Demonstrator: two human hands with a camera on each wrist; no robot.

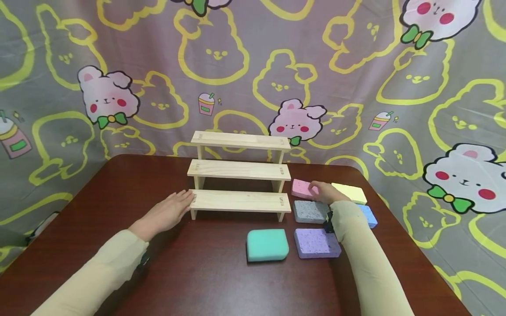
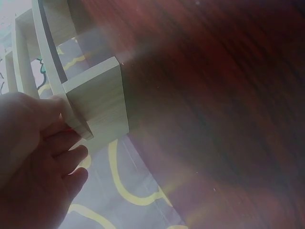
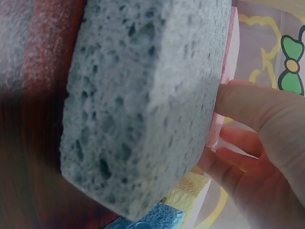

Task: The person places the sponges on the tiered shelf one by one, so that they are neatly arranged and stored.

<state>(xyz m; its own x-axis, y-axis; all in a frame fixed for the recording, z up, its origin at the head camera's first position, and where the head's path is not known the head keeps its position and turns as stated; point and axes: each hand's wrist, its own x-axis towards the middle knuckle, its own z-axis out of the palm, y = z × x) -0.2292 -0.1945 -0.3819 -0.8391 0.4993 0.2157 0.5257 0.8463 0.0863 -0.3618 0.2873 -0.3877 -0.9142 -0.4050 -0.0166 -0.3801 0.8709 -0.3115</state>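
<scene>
My left hand [image 1: 168,213] holds the left end of the lowest step of a three-tier wooden shelf [image 1: 241,200]. In the left wrist view, the thumb lies over the board's edge and the other fingers curl under it. Over on the right, my right hand [image 1: 329,192] grips the right end of a pink sponge [image 1: 301,188]. A grey sponge [image 3: 143,105] fills much of the right wrist view and partly hides the pink one behind it. Seen from the head, the grey sponge lies just in front of the pink one, below the right hand.
A purple sponge [image 1: 316,243] and a teal sponge [image 1: 267,245] lie nearer the front. Beyond the right wrist are a yellow sponge [image 1: 349,193] and a blue sponge [image 1: 367,216], partly covered by the sleeve. A patterned curtain [image 1: 237,66] hangs behind the dark table [image 1: 221,281].
</scene>
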